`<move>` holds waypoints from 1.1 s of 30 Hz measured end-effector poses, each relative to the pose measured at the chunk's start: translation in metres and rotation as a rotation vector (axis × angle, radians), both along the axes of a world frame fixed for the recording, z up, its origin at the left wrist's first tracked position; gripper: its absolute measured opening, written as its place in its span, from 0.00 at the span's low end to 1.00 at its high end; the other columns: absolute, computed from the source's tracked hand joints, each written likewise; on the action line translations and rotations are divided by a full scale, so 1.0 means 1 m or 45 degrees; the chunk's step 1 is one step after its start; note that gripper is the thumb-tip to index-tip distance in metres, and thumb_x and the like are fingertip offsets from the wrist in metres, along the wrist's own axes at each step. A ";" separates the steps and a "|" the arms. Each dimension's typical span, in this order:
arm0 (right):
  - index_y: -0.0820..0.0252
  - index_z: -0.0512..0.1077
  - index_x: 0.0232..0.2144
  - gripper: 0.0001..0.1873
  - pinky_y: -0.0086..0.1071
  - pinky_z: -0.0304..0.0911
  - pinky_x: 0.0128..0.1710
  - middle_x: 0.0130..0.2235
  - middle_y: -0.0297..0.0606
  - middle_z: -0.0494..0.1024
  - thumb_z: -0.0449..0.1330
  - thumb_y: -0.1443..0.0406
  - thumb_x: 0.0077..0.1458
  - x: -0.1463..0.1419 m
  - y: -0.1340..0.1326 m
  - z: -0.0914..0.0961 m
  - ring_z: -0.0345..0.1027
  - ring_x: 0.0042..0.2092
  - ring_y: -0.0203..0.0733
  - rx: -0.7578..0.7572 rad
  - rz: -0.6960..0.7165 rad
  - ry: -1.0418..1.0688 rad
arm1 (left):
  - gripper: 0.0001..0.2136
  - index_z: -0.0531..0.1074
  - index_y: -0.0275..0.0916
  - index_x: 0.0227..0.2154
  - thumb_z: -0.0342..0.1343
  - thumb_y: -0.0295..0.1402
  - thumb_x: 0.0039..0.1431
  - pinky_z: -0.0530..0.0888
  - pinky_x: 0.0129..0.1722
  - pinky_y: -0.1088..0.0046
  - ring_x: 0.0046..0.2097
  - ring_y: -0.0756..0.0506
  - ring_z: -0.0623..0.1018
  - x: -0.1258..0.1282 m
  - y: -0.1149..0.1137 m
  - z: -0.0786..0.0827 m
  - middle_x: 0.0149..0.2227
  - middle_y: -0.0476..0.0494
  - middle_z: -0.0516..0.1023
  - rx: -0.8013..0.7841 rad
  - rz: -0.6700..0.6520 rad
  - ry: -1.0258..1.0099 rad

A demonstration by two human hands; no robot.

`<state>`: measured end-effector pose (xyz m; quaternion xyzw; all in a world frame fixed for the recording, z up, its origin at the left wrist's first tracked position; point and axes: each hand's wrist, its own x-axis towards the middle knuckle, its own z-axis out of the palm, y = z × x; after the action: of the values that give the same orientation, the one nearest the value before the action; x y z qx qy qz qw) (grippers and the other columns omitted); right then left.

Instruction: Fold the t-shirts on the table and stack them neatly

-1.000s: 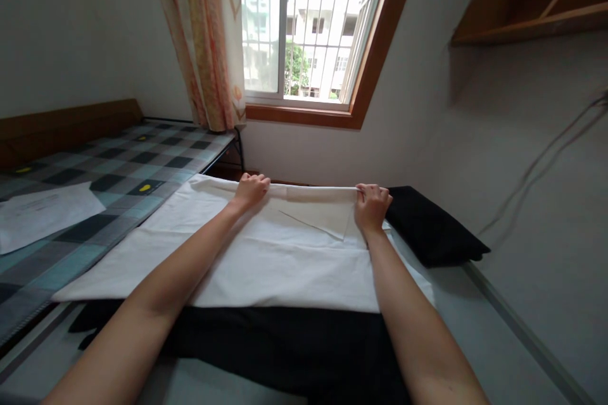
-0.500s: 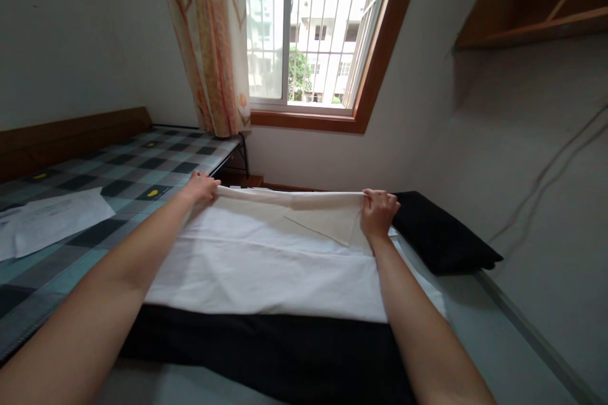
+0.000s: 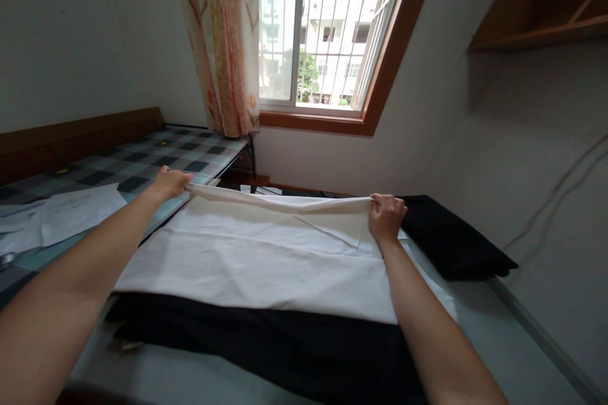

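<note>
A white cloth with a cream upper part lies spread out before me, its far edge lifted and held between my hands. My left hand pinches the far left corner. At the far right end, my right hand is closed round the same edge. That edge sags a little in the middle. A slanting seam or flap line shows on the cream part near my right hand. Under the near side of the white cloth lies a black cloth. Whether the white cloth is a garment or a plain piece, I cannot tell.
On the left, a checked bed surface carries several paper sheets. A folded black item sits by the right wall. A curtain hangs beside the barred window. A wooden shelf juts out at upper right.
My left hand has moved left and slightly up, taking the cloth's left corner outward. The right hand keeps its grip. The view has turned slightly to the left.
</note>
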<state>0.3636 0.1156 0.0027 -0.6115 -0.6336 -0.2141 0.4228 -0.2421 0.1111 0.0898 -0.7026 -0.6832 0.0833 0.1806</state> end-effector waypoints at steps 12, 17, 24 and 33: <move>0.59 0.74 0.37 0.11 0.42 0.48 0.45 0.38 0.44 0.75 0.52 0.66 0.58 -0.002 -0.020 0.017 0.59 0.44 0.51 -0.107 0.077 -0.242 | 0.06 0.72 0.37 0.36 0.51 0.30 0.58 0.58 0.36 0.72 0.35 0.47 0.73 -0.001 -0.041 0.040 0.37 0.44 0.80 0.129 0.088 -0.011; 0.57 0.75 0.37 0.12 0.41 0.48 0.46 0.37 0.42 0.76 0.51 0.66 0.61 0.023 -0.058 0.044 0.61 0.42 0.48 -0.073 0.215 -0.451 | 0.06 0.71 0.37 0.36 0.50 0.28 0.59 0.59 0.37 0.72 0.37 0.45 0.74 -0.010 -0.066 0.027 0.38 0.43 0.79 0.126 -0.037 0.106; 0.56 0.75 0.35 0.09 0.37 0.52 0.46 0.35 0.39 0.76 0.54 0.66 0.60 0.056 -0.110 0.022 0.65 0.40 0.44 -0.350 0.573 -0.788 | 0.08 0.74 0.38 0.31 0.50 0.23 0.57 0.61 0.42 0.72 0.40 0.43 0.76 -0.027 -0.092 -0.022 0.37 0.41 0.79 -0.166 -0.289 -0.028; 0.57 0.75 0.31 0.04 0.34 0.54 0.38 0.35 0.38 0.77 0.60 0.68 0.55 0.059 -0.099 0.046 0.67 0.37 0.42 -0.548 0.565 -0.722 | 0.13 0.77 0.42 0.38 0.48 0.27 0.59 0.64 0.42 0.74 0.42 0.44 0.77 -0.024 -0.107 -0.018 0.41 0.41 0.79 -0.163 -0.269 -0.107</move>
<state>0.4222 0.0162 0.0489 -0.4514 -0.8716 -0.1405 0.1299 -0.2657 0.0043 0.0716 -0.7835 -0.6058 0.0778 0.1144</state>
